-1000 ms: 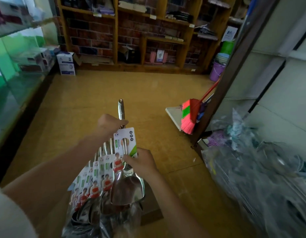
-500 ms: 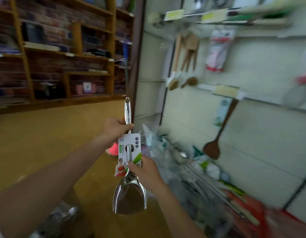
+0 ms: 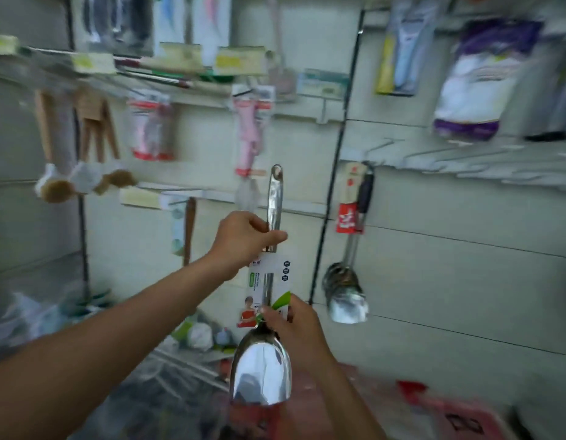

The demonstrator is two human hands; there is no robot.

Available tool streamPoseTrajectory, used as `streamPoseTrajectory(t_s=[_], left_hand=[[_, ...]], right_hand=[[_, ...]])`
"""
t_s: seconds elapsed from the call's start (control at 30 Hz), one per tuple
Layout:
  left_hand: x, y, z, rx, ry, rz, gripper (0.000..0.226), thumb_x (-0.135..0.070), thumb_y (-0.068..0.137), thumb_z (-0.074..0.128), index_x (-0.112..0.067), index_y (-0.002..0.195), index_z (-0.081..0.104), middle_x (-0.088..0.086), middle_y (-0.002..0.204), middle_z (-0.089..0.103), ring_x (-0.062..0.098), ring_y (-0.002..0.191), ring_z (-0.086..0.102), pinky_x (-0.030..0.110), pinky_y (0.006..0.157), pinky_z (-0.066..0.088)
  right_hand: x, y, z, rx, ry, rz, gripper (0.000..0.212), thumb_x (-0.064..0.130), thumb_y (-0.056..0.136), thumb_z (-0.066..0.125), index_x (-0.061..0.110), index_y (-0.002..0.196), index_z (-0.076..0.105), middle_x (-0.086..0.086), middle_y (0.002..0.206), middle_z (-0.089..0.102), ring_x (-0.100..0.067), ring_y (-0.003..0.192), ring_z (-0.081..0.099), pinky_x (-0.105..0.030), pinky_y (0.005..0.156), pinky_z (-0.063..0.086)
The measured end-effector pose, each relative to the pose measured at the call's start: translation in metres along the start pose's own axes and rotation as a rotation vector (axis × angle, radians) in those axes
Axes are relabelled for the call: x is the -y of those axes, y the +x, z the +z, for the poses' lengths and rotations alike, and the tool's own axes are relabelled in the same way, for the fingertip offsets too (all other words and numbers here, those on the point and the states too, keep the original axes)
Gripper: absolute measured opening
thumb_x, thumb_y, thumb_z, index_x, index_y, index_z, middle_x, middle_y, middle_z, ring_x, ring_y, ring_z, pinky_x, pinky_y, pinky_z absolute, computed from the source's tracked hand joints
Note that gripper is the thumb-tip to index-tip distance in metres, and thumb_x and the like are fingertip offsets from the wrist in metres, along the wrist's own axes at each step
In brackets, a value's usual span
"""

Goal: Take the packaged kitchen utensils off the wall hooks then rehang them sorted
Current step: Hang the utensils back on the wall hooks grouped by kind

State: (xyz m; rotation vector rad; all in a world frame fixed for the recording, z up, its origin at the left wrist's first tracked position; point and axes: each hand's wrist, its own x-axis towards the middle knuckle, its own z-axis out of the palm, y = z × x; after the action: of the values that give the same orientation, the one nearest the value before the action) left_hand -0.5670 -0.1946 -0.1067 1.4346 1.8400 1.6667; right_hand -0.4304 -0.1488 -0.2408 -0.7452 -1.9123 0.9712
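Observation:
I hold a shiny steel scoop upright in front of the display wall, its handle pointing up with a hole at the tip. A white and green label card wraps the handle's middle. My left hand grips the handle above the card. My right hand pinches the card's lower end beside the scoop's bowl. On the wall to the right, a similar steel ladle with a red tag hangs from a hook. The view is blurred.
Wooden spatulas hang upper left, and pink packaged utensils hang above the scoop. A dark wooden spatula hangs behind my left hand. Bagged goods fill the upper right. Plastic-wrapped utensils pile low left, with a red basket low right.
My view has swung from the floor and the stack of carded scoops up to the display wall. Both hands have carried the one scoop up toward the hooks.

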Motion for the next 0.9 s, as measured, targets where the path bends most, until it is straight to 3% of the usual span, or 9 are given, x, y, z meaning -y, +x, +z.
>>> streamPoseTrajectory(t_s=[0.1,0.23,0.37,0.47,0.63,0.77,0.83,0.9], left_hand=[[-0.036,0.004,0.059,0.082,-0.035,0.078,0.036,-0.03,0.072,0.086,-0.002,0.079,0.065,0.008,0.074,0.065,0.016,0.065,0.06,0.026,0.05,0.052],[-0.072,0.009,0.126,0.153,-0.054,0.13,0.04,-0.032,0.073,0.086,0.001,0.084,0.067,0.012,0.079,0.067,0.015,0.065,0.06,0.026,0.054,0.05],[-0.1,0.013,0.183,0.202,-0.051,0.196,0.032,-0.033,0.074,0.085,-0.008,0.075,0.065,0.004,0.073,0.065,0.012,0.064,0.06,0.027,0.06,0.051],[-0.115,0.018,0.214,0.229,-0.05,0.237,0.028,-0.032,0.075,0.085,-0.015,0.069,0.063,-0.001,0.066,0.062,0.011,0.061,0.058,0.028,0.061,0.05],[-0.119,0.028,0.237,0.213,-0.061,0.243,0.028,-0.034,0.074,0.084,-0.02,0.073,0.061,-0.002,0.071,0.063,0.014,0.068,0.062,0.032,0.062,0.055],[-0.111,0.023,0.238,0.205,-0.076,0.273,0.028,-0.036,0.074,0.084,-0.022,0.078,0.06,-0.004,0.074,0.065,0.005,0.065,0.062,0.012,0.051,0.046],[-0.11,0.021,0.239,0.207,-0.072,0.312,0.028,-0.035,0.074,0.084,-0.021,0.079,0.061,-0.004,0.073,0.066,0.001,0.061,0.062,0.009,0.049,0.045],[-0.11,0.022,0.24,0.202,-0.052,0.341,0.027,-0.035,0.074,0.084,-0.021,0.079,0.061,-0.006,0.072,0.065,-0.001,0.059,0.062,0.008,0.05,0.044]], right_hand=[[-0.009,-0.004,-0.064,-0.07,-0.015,0.018,0.024,0.019,0.093,0.069,0.006,0.077,0.057,0.021,0.058,0.059,0.004,0.057,0.055,-0.011,0.057,0.039],[-0.021,-0.01,-0.13,-0.162,-0.055,0.02,0.019,0.017,0.095,0.067,0.021,0.078,0.059,0.023,0.068,0.066,0.006,0.065,0.061,-0.009,0.061,0.042],[-0.035,-0.01,-0.184,-0.243,-0.067,0.018,0.016,0.021,0.094,0.068,0.009,0.085,0.063,0.015,0.081,0.073,0.0,0.074,0.067,-0.014,0.066,0.048],[-0.044,-0.009,-0.215,-0.291,-0.051,0.015,0.011,0.022,0.095,0.068,0.011,0.091,0.067,0.007,0.092,0.075,-0.009,0.086,0.071,-0.022,0.073,0.055],[-0.053,-0.003,-0.241,-0.321,-0.027,0.034,0.003,0.021,0.094,0.068,0.02,0.091,0.068,0.006,0.087,0.075,-0.012,0.082,0.072,-0.022,0.07,0.054],[-0.061,-0.001,-0.239,-0.308,-0.018,0.05,0.004,0.022,0.094,0.069,0.018,0.095,0.068,0.004,0.09,0.076,-0.013,0.083,0.073,-0.026,0.071,0.058],[-0.062,0.0,-0.236,-0.322,-0.017,0.039,0.01,0.024,0.093,0.07,0.016,0.088,0.066,0.001,0.086,0.075,-0.016,0.081,0.073,-0.032,0.072,0.06],[-0.064,0.002,-0.234,-0.332,0.001,0.028,0.016,0.023,0.092,0.07,0.01,0.085,0.064,-0.002,0.082,0.075,-0.017,0.077,0.073,-0.029,0.067,0.058]])
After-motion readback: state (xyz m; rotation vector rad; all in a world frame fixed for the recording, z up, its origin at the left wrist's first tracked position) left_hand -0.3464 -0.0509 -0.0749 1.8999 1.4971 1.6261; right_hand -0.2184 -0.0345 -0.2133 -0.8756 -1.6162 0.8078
